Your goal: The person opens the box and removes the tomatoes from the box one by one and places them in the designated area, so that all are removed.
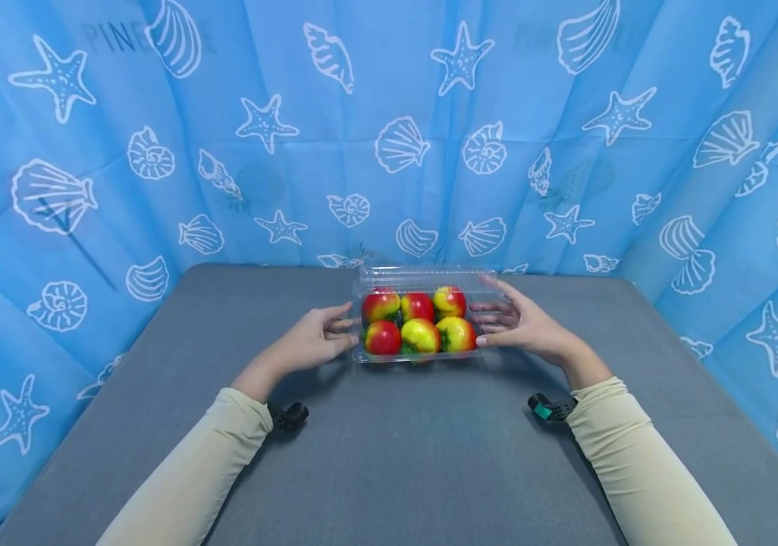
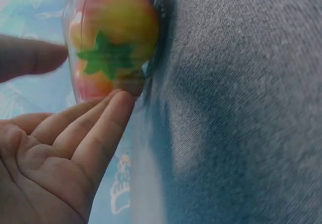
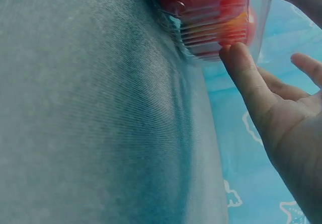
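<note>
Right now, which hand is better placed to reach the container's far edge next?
Right, probably: the right hand extends close to the far corner of the clear container; the left hand, at the opposite side, stops shorter of that edge.

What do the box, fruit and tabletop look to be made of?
Box: probably thin plastic, glossy; it is see-through and ribbed. Fruit: smooth and shiny, perhaps moulded plastic or coated foam, though real fruit isn't ruled out. Tabletop: apparently matte woven cloth; fine weave shows in the wrist views.
</note>
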Demonstrator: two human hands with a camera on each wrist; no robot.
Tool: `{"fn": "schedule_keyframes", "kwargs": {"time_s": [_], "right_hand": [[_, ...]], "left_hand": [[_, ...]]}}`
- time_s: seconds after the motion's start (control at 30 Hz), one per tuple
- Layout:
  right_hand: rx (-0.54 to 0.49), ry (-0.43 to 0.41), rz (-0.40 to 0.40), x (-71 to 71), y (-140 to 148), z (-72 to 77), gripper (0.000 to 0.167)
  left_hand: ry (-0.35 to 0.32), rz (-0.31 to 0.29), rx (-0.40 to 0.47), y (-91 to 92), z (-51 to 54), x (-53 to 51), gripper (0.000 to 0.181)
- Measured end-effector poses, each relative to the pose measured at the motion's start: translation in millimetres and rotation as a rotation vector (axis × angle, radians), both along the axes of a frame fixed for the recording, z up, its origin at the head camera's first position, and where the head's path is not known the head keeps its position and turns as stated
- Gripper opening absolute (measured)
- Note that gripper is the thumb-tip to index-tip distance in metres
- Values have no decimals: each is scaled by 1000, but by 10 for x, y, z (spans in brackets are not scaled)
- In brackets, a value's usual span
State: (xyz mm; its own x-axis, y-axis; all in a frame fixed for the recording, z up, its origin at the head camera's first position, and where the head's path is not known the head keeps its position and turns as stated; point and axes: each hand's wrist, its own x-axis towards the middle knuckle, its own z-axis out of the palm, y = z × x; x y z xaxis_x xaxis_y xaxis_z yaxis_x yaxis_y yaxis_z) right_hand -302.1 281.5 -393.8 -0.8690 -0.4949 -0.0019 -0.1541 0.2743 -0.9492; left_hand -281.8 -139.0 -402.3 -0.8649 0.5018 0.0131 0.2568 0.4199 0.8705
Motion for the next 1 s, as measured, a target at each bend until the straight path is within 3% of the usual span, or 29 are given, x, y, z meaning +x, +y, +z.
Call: {"fn": "schedule_keyframes", "kwargs": {"time_s": [0.3,0.7,1.0], "right_hand": [[128,70,-37,2,11,35,82],[52,108,-30,8,31,41,77],[91,107,-36,-12,55,22,75]], "left_hand": [[-31,-54,-57,-45,37,44,105],[-23,-98,-80,-60,58,43,109],[-33,-141,-125,-62,134,92,110]]}}
